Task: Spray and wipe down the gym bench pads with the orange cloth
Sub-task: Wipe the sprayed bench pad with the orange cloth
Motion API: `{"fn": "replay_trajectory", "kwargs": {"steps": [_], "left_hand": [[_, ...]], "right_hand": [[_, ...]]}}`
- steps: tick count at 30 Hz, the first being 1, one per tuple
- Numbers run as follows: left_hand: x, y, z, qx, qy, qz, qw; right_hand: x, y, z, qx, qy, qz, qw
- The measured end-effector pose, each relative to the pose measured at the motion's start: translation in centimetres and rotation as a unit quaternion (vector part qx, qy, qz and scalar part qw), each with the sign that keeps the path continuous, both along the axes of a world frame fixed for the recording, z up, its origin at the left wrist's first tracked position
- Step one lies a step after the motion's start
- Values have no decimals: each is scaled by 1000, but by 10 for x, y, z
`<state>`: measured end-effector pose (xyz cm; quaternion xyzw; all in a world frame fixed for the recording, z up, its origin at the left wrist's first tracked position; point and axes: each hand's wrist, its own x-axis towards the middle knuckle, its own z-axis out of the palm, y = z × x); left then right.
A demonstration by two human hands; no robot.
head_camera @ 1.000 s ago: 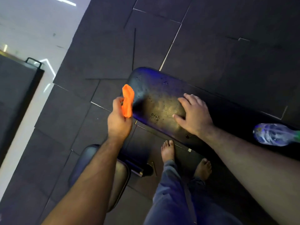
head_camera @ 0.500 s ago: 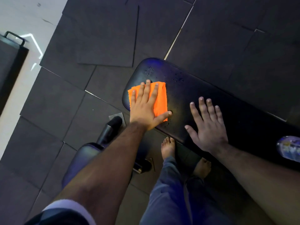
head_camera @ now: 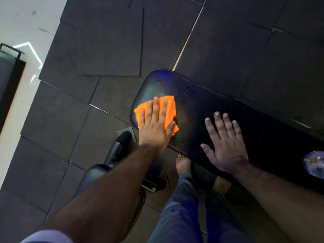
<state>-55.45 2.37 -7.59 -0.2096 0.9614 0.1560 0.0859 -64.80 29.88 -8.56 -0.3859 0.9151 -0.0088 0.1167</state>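
On the near end of the pad: the orange cloth (head_camera: 168,109) lay spread flat, close to the rounded corner of the long bench pad (head_camera: 219,120).
Left hand: the left hand (head_camera: 156,127) pressed down on the cloth with fingers straight and spread, gripping nothing; a flat palm likely gave even pressure for wiping.
Right hand: the right hand (head_camera: 224,144) rested open on the bare pad beside the cloth, fingers splayed, apparently to brace the body.
Droplets: beads of spray (head_camera: 191,92) sat on the pad just beyond the cloth, so that patch looked not yet wiped.
Bottle: a clear bottle (head_camera: 314,163) lay on the pad at the right edge of view, well apart from both hands.
Second pad: a smaller pad (head_camera: 108,186) showed under the left forearm, untouched.
Change: half a second before, the cloth was a neat square under the fingers; now it looked rumpled, one corner poking out past the thumb.
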Motion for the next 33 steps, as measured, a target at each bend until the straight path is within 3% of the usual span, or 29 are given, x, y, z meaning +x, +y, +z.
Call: {"fn": "replay_trajectory", "kwargs": {"steps": [3,7,9,11,14,17,19,25,28,33], "left_hand": [[22,-27,5,9,-32,-20,999],[-56,-44,13,56,-42,188,980],[-104,-45,15,73,-43,233,969],[-128,-32,15,53,-57,193,978],[-107,-4,23,25,-43,-11,999],[-64,-17,21,30,-28,-164,986],[-61,-36,20,35,-38,-151,987],[-134,17,21,0,-65,79,995],[-136,53,21,0,-63,5,998],[-66,43,21,-9,-22,-253,967]], "right_hand": [[1,0,1,5,-5,-1,1000],[1,0,2,9,-18,-5,1000],[1,-1,3,13,-19,-5,1000],[1,-2,4,6,-17,-7,1000],[1,-1,9,-6,-15,-8,1000],[0,2,19,-13,-29,-12,999],[4,12,26,-27,-39,-56,997],[36,95,34,10,-42,-229,973],[43,113,28,27,-48,-225,973],[42,113,19,20,-45,-230,972]]}}
